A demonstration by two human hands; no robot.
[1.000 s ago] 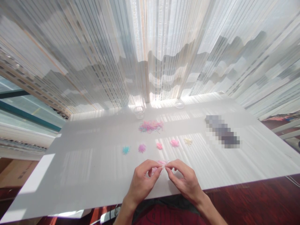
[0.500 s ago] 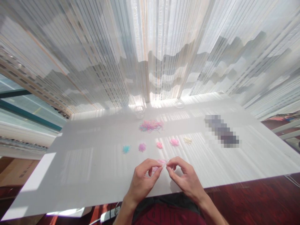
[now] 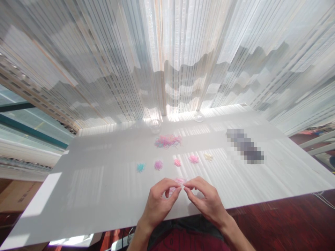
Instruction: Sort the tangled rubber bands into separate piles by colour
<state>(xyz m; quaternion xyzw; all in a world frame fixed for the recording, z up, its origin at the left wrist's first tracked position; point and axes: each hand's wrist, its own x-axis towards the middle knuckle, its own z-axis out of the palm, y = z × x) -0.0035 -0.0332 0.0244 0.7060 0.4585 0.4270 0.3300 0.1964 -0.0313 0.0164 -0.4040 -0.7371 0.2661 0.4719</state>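
Sunlight [image 3: 44, 193] stripes a white table [image 3: 104, 195] before sheer striped curtains [image 3: 183, 38], above a dark red wooden floor [image 3: 282, 223].

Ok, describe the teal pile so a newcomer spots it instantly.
Find the white table by the curtain. Across its middle runs a row of five small piles. The teal pile sits at the left end, the row's only blue-green one.

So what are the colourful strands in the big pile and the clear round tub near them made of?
The colourful strands: perhaps rubber or plastic, since they look thin and bendy; too small to tell if shiny.
The clear round tub: probably plastic, maybe glass, smooth-looking, because it's see-through.
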